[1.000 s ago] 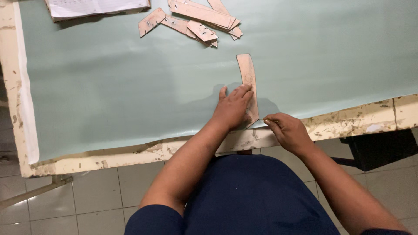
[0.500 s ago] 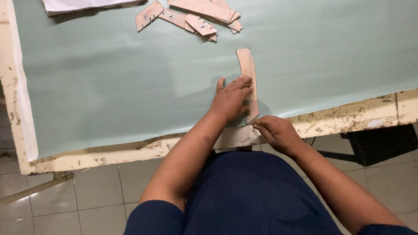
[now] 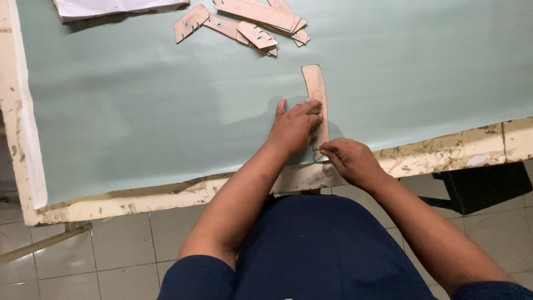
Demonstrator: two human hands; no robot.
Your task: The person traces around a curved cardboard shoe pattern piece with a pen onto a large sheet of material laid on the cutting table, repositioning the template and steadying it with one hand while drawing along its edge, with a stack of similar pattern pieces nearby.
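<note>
A long, slightly curved brown cardboard template (image 3: 315, 83) lies on a pale green sheet (image 3: 139, 122) spread over the table. My left hand (image 3: 294, 126) lies flat on the template's lower half, fingers stretched out, pressing it down. My right hand (image 3: 347, 160) sits at the template's near end by the table edge. Its fingers are pinched together around what looks like a thin tool, of which only a small tip shows at the template's edge.
Several more cardboard pattern pieces (image 3: 244, 25) lie piled at the far side of the sheet, with a white stack of paper (image 3: 111, 8) to their left. The worn, paint-flaked table edge (image 3: 444, 150) runs in front of me. A dark stool (image 3: 483, 186) stands on the tiled floor to the right.
My right hand has moved left along the table edge and now touches the template's near end. My left hand has stayed pressed on the template.
</note>
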